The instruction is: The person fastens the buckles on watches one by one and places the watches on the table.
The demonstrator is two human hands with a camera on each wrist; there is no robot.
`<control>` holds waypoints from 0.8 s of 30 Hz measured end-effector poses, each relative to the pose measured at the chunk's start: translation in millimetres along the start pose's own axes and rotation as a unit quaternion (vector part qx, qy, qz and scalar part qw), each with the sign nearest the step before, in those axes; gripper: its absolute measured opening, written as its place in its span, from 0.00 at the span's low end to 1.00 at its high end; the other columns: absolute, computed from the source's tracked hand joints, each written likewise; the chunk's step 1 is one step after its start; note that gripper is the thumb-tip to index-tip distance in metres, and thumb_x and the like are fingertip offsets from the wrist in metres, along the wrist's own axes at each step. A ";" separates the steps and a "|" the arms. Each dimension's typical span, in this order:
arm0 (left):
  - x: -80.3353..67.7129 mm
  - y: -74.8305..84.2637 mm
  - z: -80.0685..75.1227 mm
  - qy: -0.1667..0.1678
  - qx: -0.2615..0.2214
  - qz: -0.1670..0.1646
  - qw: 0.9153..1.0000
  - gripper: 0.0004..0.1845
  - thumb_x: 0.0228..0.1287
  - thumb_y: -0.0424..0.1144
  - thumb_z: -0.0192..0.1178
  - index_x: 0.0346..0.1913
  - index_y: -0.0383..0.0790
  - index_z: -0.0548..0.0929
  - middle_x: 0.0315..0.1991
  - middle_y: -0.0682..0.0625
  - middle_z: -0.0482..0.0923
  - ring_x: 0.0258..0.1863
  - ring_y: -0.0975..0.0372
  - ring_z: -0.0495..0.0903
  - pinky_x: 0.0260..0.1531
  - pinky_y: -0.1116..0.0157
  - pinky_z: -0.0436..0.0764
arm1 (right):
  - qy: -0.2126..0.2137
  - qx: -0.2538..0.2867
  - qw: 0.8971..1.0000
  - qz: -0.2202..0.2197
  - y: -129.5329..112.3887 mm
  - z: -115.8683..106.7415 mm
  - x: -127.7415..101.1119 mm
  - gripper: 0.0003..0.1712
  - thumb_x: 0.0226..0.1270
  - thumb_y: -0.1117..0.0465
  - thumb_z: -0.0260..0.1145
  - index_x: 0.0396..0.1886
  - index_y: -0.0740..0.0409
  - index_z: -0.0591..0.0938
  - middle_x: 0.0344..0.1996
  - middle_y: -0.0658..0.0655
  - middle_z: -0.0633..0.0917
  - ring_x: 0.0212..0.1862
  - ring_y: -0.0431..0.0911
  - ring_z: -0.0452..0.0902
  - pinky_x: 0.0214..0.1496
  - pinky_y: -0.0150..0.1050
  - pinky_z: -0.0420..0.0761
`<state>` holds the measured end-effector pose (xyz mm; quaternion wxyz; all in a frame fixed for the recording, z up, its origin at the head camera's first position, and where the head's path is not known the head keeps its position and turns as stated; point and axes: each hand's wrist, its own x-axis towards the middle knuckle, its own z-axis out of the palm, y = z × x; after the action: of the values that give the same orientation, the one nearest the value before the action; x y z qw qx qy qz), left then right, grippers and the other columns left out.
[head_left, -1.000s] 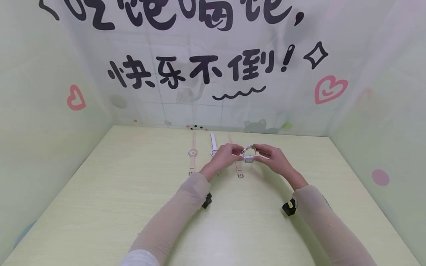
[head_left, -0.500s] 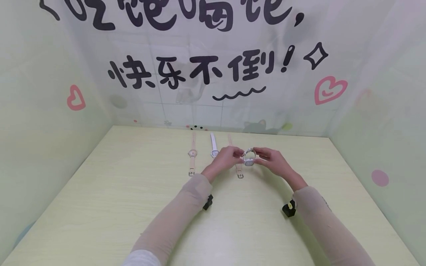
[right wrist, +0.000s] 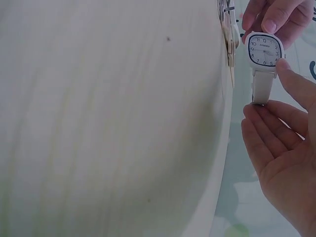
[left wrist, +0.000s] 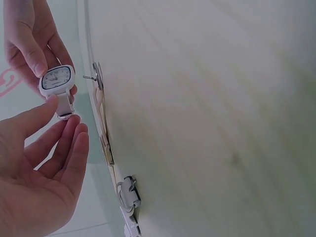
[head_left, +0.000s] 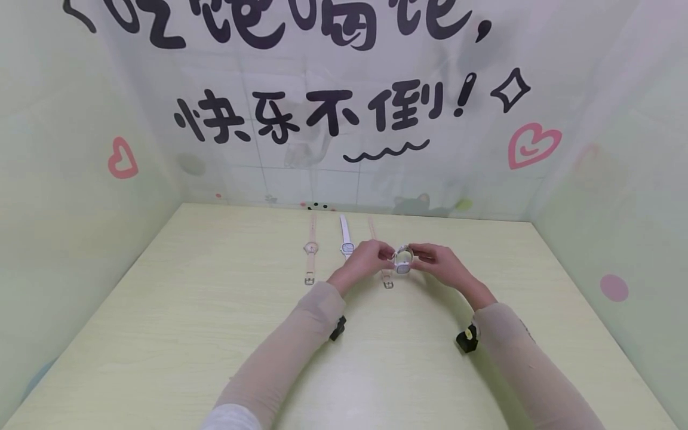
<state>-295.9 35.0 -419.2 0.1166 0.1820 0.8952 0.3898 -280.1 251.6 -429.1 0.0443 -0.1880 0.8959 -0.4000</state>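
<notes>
Just above the table, both hands hold a white wristwatch (head_left: 403,267) between them, its strap bent into a loop. My left hand (head_left: 371,258) pinches it from the left, thumb at the case and fingertips at the strap. From the right, my right hand (head_left: 442,264) pinches it in a similar way. The right wrist view shows the squarish white dial (right wrist: 265,51) with a dark rim. Under and behind the left hand lies a pink-strapped watch (head_left: 387,279), partly hidden. A second white watch (head_left: 347,246) lies left of it, its lower strap covered by the left hand.
Farther left, a pink watch (head_left: 310,247) lies flat with its strap straight. These watches lie roughly in a row toward the back of the pale wooden table (head_left: 215,310). A printed curtain (head_left: 301,161) stands behind the table and along both sides.
Both hands have lowered the white wristwatch slightly and drawn it a little closer to me. More of the white watch on the table shows. The grip looks unchanged.
</notes>
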 end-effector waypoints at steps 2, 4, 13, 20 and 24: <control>0.0 0.6 0.4 -0.002 0.005 -0.005 1.000 0.19 0.64 0.36 0.67 0.58 0.37 0.82 0.50 0.45 0.86 0.51 0.57 0.83 0.57 0.61 0.81 | -0.003 -0.001 1.000 0.003 0.4 0.1 -0.3 0.31 0.69 0.60 0.67 0.67 0.69 0.72 0.65 0.70 0.76 0.65 0.64 0.74 0.67 0.53 0.76; 0.1 1.2 0.7 -0.005 0.012 -0.007 1.000 0.19 0.64 0.36 0.67 0.57 0.37 0.82 0.50 0.45 0.86 0.50 0.57 0.83 0.56 0.62 0.81 | -0.006 0.001 1.000 0.006 0.7 0.3 -0.5 0.31 0.69 0.60 0.67 0.67 0.69 0.72 0.65 0.70 0.76 0.66 0.64 0.74 0.67 0.54 0.75; 3.5 -0.6 3.9 -0.014 0.052 -0.014 0.998 0.19 0.63 0.37 0.68 0.57 0.38 0.83 0.48 0.47 0.87 0.48 0.58 0.83 0.53 0.63 0.81 | -0.024 0.004 1.000 0.012 2.0 2.1 -1.1 0.30 0.69 0.63 0.66 0.67 0.70 0.72 0.65 0.71 0.75 0.67 0.64 0.73 0.68 0.53 0.75; 2.1 0.3 4.9 -0.017 0.060 -0.019 0.998 0.20 0.62 0.38 0.68 0.57 0.39 0.83 0.49 0.47 0.87 0.49 0.57 0.83 0.55 0.62 0.81 | -0.033 -0.008 0.999 0.015 2.1 2.9 -0.9 0.30 0.69 0.62 0.67 0.66 0.71 0.72 0.65 0.71 0.75 0.67 0.65 0.73 0.68 0.53 0.75; 1.1 0.6 5.0 -0.020 0.059 -0.018 0.998 0.19 0.62 0.37 0.69 0.56 0.38 0.83 0.49 0.46 0.87 0.49 0.57 0.84 0.56 0.62 0.81 | -0.041 -0.007 0.999 0.014 1.4 2.7 -1.4 0.31 0.68 0.61 0.67 0.66 0.71 0.72 0.65 0.72 0.75 0.66 0.65 0.73 0.68 0.54 0.74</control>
<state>-295.0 39.1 -422.2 0.1303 0.1800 0.9174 0.3303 -278.6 251.1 -432.0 0.0854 -0.1919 0.8985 -0.3854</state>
